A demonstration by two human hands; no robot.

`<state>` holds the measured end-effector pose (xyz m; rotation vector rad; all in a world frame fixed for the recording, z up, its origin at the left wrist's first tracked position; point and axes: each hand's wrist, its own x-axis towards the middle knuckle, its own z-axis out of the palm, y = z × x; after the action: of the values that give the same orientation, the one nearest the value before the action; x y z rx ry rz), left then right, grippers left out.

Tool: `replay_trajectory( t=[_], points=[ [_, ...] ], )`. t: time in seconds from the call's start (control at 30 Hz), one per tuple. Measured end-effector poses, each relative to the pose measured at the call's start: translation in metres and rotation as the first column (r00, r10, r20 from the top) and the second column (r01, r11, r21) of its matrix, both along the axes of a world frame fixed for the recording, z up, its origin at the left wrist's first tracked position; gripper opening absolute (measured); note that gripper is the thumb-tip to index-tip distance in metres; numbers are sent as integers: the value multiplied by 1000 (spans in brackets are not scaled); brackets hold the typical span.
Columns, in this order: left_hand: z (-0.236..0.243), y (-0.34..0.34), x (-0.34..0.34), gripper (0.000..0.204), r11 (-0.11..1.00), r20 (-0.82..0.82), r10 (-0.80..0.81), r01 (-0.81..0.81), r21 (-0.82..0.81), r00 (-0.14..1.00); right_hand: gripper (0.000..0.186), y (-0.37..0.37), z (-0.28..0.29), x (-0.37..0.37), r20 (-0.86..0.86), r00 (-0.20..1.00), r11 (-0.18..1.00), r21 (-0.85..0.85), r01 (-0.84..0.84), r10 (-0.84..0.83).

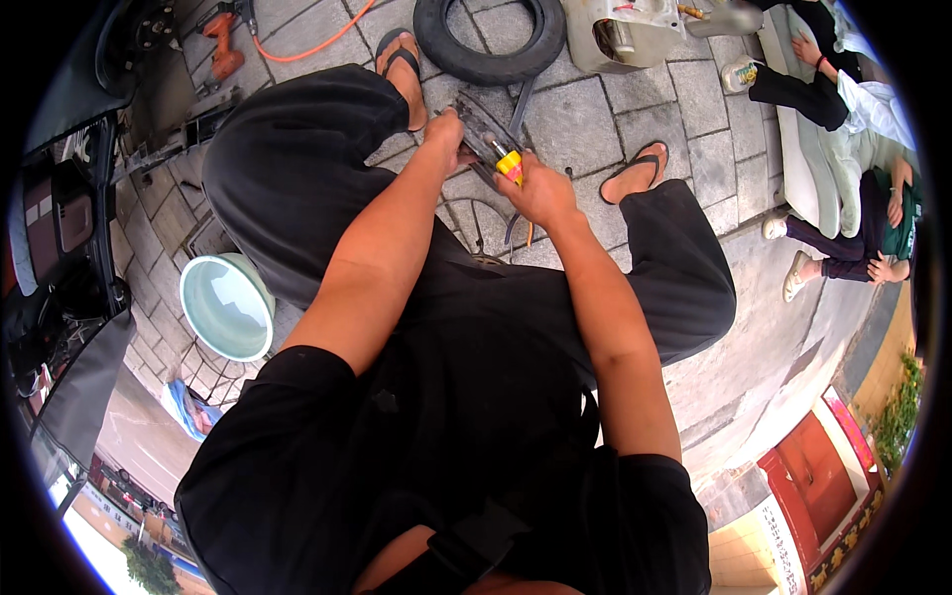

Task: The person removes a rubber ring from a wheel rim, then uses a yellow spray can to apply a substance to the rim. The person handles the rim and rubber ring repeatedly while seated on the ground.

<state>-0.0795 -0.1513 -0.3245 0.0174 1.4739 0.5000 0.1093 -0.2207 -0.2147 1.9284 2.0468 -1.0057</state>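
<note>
Between my feet, my left hand (444,139) grips a limp black rubber tube (480,117), which looks like an inner tube. My right hand (543,191) is closed around a small yellow object (510,167) with a dark band and a paler narrow end pointing at the rubber. Its exact kind is unclear, and my fingers cover part of it. Both hands are close together. Just beyond them a black tyre (493,74) lies flat on the paving.
A pale tub (226,307) stands left of my leg. An orange-and-black power tool (224,52) and an orange cord (312,58) lie at the upper left. A pale container (625,55) with tools stands beyond the tyre. Seated people (853,109) are at the right, a vehicle (74,218) at the left.
</note>
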Motion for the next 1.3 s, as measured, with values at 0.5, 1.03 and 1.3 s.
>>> replay_trajectory(
  t=[0.5, 1.03, 1.3],
  points=[
    [-3, 2, 1, 48, 999, -56, -3, 1, -43, 998, 59, 4, 8, -7, -47, 999, 998, -55, 16, -19],
    [-13, 1, -3, 46, 998, -40, 47, -46, 33, 998, 69, -25, 1, 17, -56, 990, 989, -82, 124, -129],
    [-17, 2, -5, 50, 1000, -46, 17, -16, 8, 999, 68, -24, -1, 18, -65, 992, 989, -105, 104, -111]
  ],
)
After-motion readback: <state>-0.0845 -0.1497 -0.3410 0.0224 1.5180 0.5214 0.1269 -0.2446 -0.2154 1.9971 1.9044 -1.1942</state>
